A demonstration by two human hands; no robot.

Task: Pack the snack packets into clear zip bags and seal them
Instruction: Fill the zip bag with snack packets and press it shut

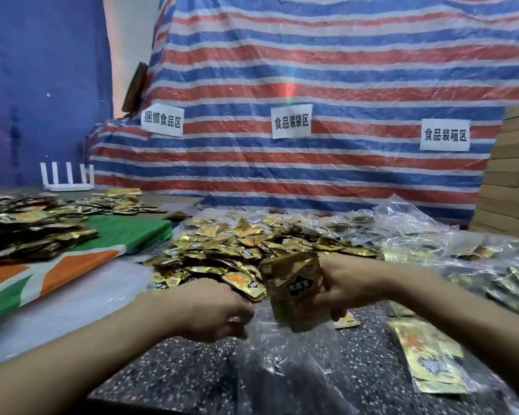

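In the head view, with your left hand (213, 310) pinching the bag (285, 375) by its mouth, pull it wide and slide in squarely the stack (294, 295) your right hand (342, 289) grips: shiny gold packets with black labels, upright just above the clear bag on the table (168, 366), beside the pile (222, 253).

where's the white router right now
Head view, far left at the back: the white router stands before the blue backdrop, behind the left pile of snack packets, left of the striped tarp.
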